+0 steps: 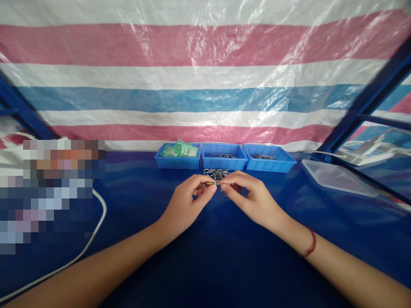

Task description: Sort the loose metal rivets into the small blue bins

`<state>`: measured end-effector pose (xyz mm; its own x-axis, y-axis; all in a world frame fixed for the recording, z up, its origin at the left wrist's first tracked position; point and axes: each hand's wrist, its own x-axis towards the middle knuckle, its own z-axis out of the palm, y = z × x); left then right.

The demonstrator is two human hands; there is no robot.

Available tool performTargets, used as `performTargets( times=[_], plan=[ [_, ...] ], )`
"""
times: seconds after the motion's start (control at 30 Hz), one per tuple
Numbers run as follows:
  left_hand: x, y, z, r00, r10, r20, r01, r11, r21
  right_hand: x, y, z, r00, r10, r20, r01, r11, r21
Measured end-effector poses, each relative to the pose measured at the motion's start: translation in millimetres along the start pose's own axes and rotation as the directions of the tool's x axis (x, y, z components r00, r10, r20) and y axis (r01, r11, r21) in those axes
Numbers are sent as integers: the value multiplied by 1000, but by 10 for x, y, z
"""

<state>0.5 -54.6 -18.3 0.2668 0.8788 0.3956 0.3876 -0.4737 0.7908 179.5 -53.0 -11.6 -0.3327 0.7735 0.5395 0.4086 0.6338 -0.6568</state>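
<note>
My left hand (189, 199) pinches a small brass-coloured piece (210, 183) between thumb and index finger. From its right end a thin silver metal part (218, 184) reaches to the fingertips of my right hand (252, 194), which are closed on it. Both hands are held close together above the blue table. Just behind the fingertips lies a pile of thin metal parts (215, 173), partly covered by my hands.
Behind the pile stand a blue bin (178, 162) with green bags, a middle blue bin (224, 164) and a right blue bin (271, 165) with metal pieces. A clear plastic lid (338, 177) lies right. A white cable (99, 222) curves along the left.
</note>
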Motion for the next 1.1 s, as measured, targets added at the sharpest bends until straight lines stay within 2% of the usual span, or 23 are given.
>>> performTargets(
  times=[0.07, 0.13, 0.2, 0.27, 0.33, 0.4, 0.47, 0.5, 0.53, 0.6, 0.7, 0.77, 0.87, 1.0, 1.1],
  plan=[
    [-1, 8, -5, 1000, 28, -5, -28, 999, 42, -2, -9, 13, 998, -30, 46, 30, 1000, 7],
    [1, 8, -11, 999, 39, 12, -39, 996, 75, 6, 5, 22, 998, -5, 60, 3, 1000, 31],
    [9, 1, -27, 999, 46, 19, -48, 992, 115, 31, 68, 4, 995, 100, -3, -100, 992, 71],
    [23, -13, -62, 997, 73, 27, -77, 979, 189, 73, 184, -61, 958, 252, -136, -235, 964, 127],
    [41, -28, -114, 991, 116, 68, -130, 951, 279, 124, 334, -176, 871, 391, -296, -346, 918, 195],
    [63, -44, -171, 980, 148, 134, -187, 916, 354, 172, 484, -325, 739, 505, -446, -415, 863, 288],
    [83, -59, -221, 968, 163, 188, -229, 882, 411, 210, 606, -475, 611, 603, -513, -461, 798, 389],
    [93, -68, -241, 964, 165, 209, -243, 865, 440, 222, 653, -541, 563, 636, -527, -478, 772, 419],
    [102, -78, -259, 960, 164, 227, -255, 846, 468, 231, 689, -597, 529, 660, -534, -494, 751, 438],
    [121, -103, -287, 955, 153, 254, -268, 815, 514, 239, 729, -672, 496, 681, -538, -516, 730, 448],
    [149, -157, -326, 960, 127, 249, -247, 800, 546, 237, 703, -685, 496, 696, -519, -507, 717, 478],
    [166, -199, -355, 966, 111, 232, -226, 800, 556, 232, 633, -638, 522, 696, -493, -476, 717, 509],
    [185, -266, -392, 947, 133, 292, -278, 797, 537, 218, 481, -516, 579, 682, -446, -432, 721, 542],
    [203, -340, -414, 879, 175, 444, -398, 783, 478, 170, 304, -331, 659, 661, -358, -426, 722, 545],
    [224, -356, -422, 872, 165, 461, -397, 788, 471, 121, 240, -213, 737, 601, -309, -427, 769, 475]
  ],
)
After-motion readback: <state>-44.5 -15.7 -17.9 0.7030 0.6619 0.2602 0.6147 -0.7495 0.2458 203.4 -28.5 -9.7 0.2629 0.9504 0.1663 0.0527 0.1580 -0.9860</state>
